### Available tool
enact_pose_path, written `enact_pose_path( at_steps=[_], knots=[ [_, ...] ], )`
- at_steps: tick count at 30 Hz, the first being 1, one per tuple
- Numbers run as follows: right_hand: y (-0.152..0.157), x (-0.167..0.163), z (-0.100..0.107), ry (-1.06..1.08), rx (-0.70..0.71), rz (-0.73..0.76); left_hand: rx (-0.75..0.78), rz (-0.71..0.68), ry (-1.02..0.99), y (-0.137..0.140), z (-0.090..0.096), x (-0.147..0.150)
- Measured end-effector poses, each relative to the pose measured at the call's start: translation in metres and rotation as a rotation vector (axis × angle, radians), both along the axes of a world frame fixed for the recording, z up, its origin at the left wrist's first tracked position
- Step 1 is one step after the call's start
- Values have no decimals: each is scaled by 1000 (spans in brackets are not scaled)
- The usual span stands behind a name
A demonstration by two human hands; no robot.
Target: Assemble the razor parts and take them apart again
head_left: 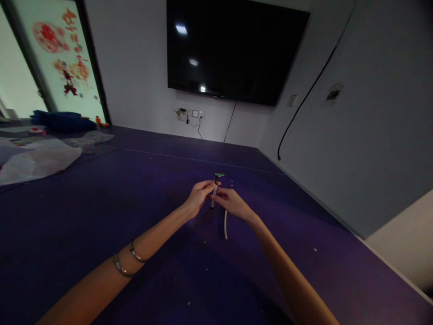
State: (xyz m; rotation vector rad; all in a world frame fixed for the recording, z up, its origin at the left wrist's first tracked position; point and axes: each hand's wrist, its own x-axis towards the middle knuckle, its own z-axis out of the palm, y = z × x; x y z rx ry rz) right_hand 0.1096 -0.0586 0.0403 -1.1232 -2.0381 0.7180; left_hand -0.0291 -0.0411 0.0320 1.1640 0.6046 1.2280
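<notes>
Both hands meet at a razor held upright over the purple surface, its wide flat head on top and its grey handle pointing down. My left hand pinches it near the neck, just under the head. Fingers of my right hand grip the handle from the other side, a little lower. Below the right hand a thin white strip or cord reaches down; whether that hand also holds its upper end is hidden.
The purple surface bears small white bits. At the left lie a translucent plastic sheet and dark blue cloth. A large television hangs on the wall above sockets. A black cable dangles on the right.
</notes>
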Motion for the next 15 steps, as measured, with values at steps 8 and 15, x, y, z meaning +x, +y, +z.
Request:
enact_pose_path(
  at_steps=[8,15],
  knots=[
    [3,-1,-15,-324,-52,-402,-164,248,348,15,-10,-10],
    [0,-7,-41,-630,-118,-591,-111,254,487,21,-14,-15]
  ],
)
